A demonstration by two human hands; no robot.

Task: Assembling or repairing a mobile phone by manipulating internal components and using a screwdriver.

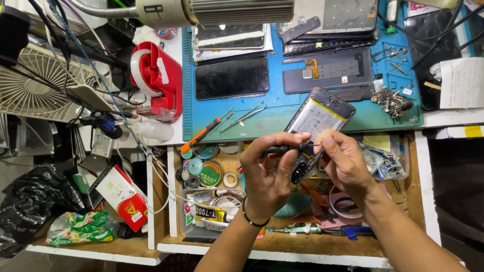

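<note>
An opened phone (317,118) with its back off and a pale battery showing lies tilted over the front edge of the blue work mat (282,113). My left hand (267,176) grips a thin black screwdriver (282,149) held level, tip pointing right. My right hand (343,161) pinches the screwdriver's tip end with thumb and forefinger, just above the phone's lower end. Both hands hover over an open drawer (222,176) of small parts.
On the mat lie a dark phone screen (232,78), a grey back cover (327,70), tweezers (244,116) and an orange-handled screwdriver (201,136). A red tape dispenser (156,80) and a fan (30,85) stand left. The drawer holds glue tubes, tins and tape rolls.
</note>
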